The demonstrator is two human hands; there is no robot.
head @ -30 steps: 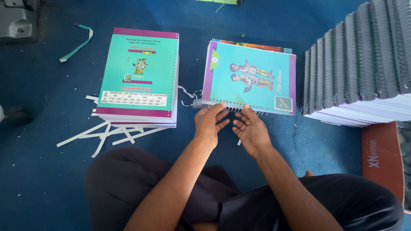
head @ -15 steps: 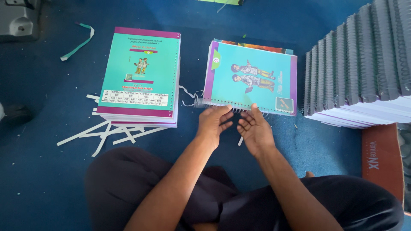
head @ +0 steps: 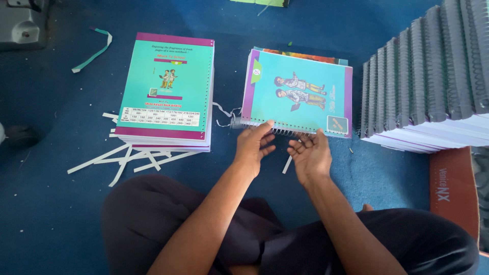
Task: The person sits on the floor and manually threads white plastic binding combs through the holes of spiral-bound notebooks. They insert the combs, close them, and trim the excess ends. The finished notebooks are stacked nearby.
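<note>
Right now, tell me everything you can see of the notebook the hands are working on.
The spiral-bound notebook lies flat on the blue floor, its light blue glossy cover edged in purple and printed with two cartoon children. A silvery wire coil runs along its near edge, sticking out past the left corner. The left hand touches that coil with its fingertips; the right hand has its fingertips at the same edge. More sheets show beneath its far edge.
</note>
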